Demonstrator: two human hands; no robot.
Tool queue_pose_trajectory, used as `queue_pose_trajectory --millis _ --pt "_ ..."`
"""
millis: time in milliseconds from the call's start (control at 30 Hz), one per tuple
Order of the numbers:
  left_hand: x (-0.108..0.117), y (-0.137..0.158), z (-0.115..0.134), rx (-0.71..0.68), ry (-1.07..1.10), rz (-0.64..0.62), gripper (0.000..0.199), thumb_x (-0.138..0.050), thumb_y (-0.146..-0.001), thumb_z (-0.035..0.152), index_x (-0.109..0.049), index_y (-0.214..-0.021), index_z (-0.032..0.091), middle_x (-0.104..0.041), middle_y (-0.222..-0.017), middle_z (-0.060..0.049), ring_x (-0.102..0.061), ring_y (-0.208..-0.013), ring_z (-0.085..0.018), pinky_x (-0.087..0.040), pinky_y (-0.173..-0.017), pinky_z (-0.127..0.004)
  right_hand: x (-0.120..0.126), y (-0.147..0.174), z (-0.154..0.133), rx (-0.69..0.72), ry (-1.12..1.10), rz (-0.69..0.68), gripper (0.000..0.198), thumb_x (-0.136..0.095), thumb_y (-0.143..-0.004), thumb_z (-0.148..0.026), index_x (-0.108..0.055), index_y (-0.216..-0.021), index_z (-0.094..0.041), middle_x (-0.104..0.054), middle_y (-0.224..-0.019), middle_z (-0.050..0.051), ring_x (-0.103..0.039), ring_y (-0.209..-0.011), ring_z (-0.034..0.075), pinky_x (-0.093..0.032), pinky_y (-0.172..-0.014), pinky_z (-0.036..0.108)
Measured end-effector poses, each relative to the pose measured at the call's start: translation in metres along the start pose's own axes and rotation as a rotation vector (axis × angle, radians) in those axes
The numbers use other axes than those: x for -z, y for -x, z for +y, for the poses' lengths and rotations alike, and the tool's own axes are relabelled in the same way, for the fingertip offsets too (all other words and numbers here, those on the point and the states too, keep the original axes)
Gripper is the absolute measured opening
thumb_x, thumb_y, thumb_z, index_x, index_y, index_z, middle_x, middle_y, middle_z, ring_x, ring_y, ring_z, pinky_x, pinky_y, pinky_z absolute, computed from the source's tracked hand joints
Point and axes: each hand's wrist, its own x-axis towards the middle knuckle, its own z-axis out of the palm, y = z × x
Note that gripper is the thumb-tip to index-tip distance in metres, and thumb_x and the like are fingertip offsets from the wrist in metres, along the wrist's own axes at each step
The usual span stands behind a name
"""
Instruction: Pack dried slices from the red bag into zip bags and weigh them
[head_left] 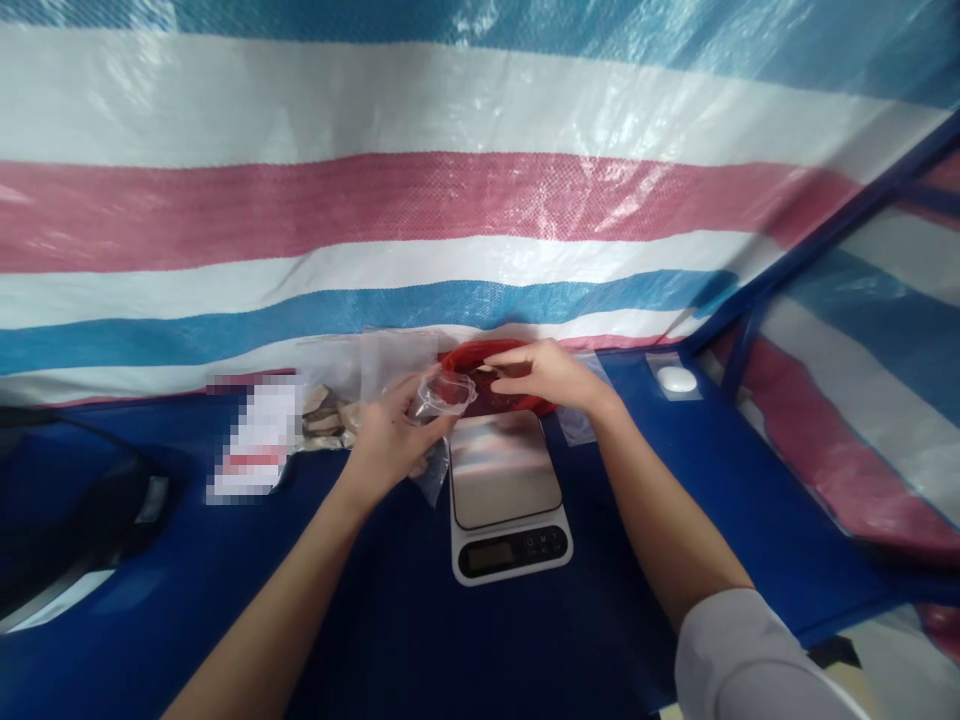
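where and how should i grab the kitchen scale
Probably best to grip the kitchen scale by both long side edges of its white base, one hand each side, coming from the near, display end. It lies flat, with the shiny plate on top better left unpressed, and the red container crowds its far end.

Scale (506, 475) is white with a silvery top (502, 455) and black panel (517, 549). Bright red bowl (463, 358) just behind it, tan chunks (318, 424) off to its left, plain deep blue table (420, 620) under it, blue, white and dusty-red striped tarp (375, 205) way behind it.
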Motion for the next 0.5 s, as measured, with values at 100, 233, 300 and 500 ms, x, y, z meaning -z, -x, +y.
queue_pose_trajectory --millis 100,233,300,500 --pt "-0.003 0.000 0.000 -0.041 -0.019 -0.031 0.056 -0.075 -0.079 0.043 -0.065 -0.129 0.021 -0.070 -0.126 -0.010 -0.066 -0.115 -0.031 -0.052 -0.103 -0.047 0.009 0.008 -0.011 0.059 -0.149 -0.017 0.035 -0.070 -0.083 -0.029 -0.076 -0.117 -0.021 -0.075 -0.118 0.005 -0.070 -0.102 0.021 -0.055 -0.090 0.035" --pt "-0.009 0.004 0.004 -0.111 -0.024 -0.061 0.053 -0.075 -0.078 0.039 -0.066 -0.127 0.020 -0.068 -0.125 -0.011 -0.065 -0.116 -0.030 -0.050 -0.104 -0.047 0.011 0.014 -0.028 0.154 -0.131 -0.101 0.034 -0.069 -0.086 -0.033 -0.076 -0.117 -0.023 -0.075 -0.110 0.003 -0.069 -0.095 0.019 -0.054 -0.082 0.030" --pt "-0.011 0.006 0.006 -0.136 -0.010 -0.090 0.054 -0.074 -0.079 0.037 -0.065 -0.129 0.019 -0.067 -0.126 -0.012 -0.065 -0.116 -0.029 -0.051 -0.104 -0.045 0.010 0.016 -0.036 0.149 -0.055 -0.132 0.032 -0.069 -0.087 -0.033 -0.076 -0.117 -0.024 -0.075 -0.102 0.000 -0.068 -0.087 0.017 -0.052 -0.076 0.027" --pt "-0.013 0.009 0.008 -0.158 -0.015 -0.135 0.060 -0.074 -0.078 0.033 -0.061 -0.135 0.021 -0.067 -0.126 -0.010 -0.063 -0.119 -0.029 -0.052 -0.102 -0.043 0.004 0.018 -0.057 0.139 0.202 -0.174 0.016 -0.066 -0.089 -0.030 -0.079 -0.099 -0.026 -0.069 -0.078 -0.003 -0.057 -0.070 0.013 -0.043 -0.068 0.025"
